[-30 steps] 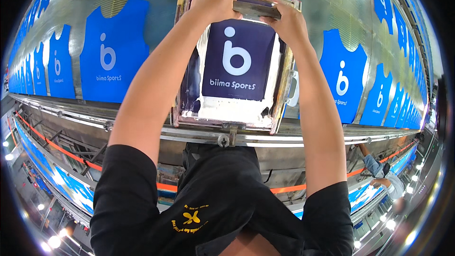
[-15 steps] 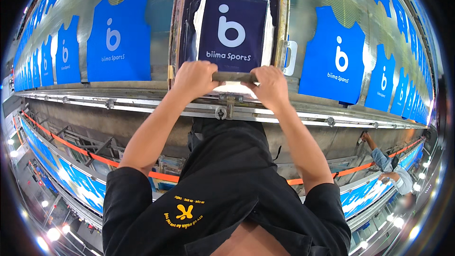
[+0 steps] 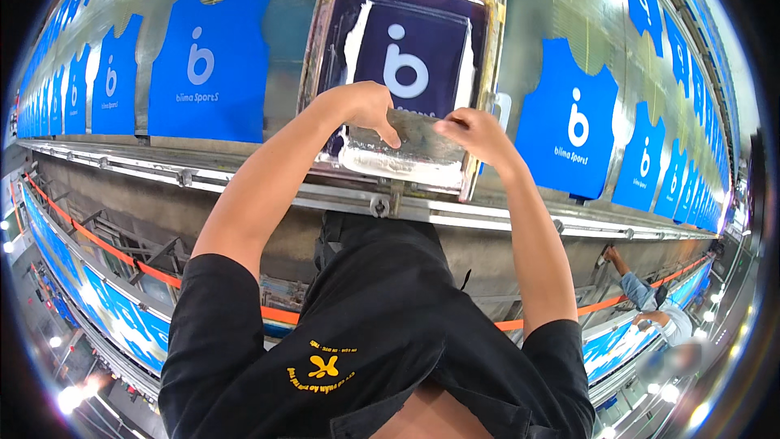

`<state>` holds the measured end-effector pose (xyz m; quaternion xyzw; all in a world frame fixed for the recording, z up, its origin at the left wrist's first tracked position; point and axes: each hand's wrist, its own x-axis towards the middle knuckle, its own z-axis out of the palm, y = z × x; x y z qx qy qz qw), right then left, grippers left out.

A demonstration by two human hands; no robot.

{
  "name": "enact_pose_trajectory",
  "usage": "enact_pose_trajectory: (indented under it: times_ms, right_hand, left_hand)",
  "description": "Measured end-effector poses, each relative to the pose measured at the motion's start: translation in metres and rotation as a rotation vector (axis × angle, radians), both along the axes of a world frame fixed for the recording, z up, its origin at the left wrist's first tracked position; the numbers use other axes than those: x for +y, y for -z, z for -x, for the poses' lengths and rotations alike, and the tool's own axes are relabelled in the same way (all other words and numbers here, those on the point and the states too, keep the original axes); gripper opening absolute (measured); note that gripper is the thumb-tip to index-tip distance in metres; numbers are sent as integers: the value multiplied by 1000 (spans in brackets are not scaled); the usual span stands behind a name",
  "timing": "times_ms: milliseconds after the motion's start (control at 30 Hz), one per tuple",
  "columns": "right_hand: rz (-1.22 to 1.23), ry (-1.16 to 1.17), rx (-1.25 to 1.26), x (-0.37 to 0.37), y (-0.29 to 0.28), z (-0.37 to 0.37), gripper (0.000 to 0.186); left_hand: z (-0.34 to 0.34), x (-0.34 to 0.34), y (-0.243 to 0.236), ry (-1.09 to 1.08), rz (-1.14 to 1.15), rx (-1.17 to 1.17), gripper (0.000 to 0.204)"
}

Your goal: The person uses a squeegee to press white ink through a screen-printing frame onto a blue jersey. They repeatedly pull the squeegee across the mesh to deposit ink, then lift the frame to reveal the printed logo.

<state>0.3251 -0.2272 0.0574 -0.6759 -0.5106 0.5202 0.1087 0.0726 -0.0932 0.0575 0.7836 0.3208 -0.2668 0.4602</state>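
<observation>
Table (image 3: 532, 20): we see it stretch across the upper half.
Blue panels (image 3: 237, 73): flat upon it, upper left and right.
Screen frame (image 3: 492, 49): on the table, upper centre.
Squeegee (image 3: 416, 136): inside that frame, centre, white ink (image 3: 398, 165) just below.
Left hand (image 3: 366, 106): our grip pinches the squeegee's left end.
Right hand (image 3: 481, 138): our grip pinches its right end.

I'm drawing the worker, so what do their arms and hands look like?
The left sleeve and right sleeve are black and short. Below them, no watch or bracelet shows. The left grip and right grip are ordinary hands without gloves.
</observation>
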Motion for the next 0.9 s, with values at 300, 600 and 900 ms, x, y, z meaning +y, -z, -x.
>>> enact_pose_trajectory:
  times_ms: [300, 600, 900]
  right_hand:
    - [-479, 797, -281, 18, 50, -53, 34]
    - [-112, 979, 159, 16, 19, -31, 41]
    - [-146, 1007, 202, 8, 40, -38, 39]
  left_hand:
    - [-18, 150, -33, 31, -497, -275, 59]
    - [-10, 153, -6, -130, -619, -333, 36]
    - [85, -105, 51, -131, -745, -515, 52]
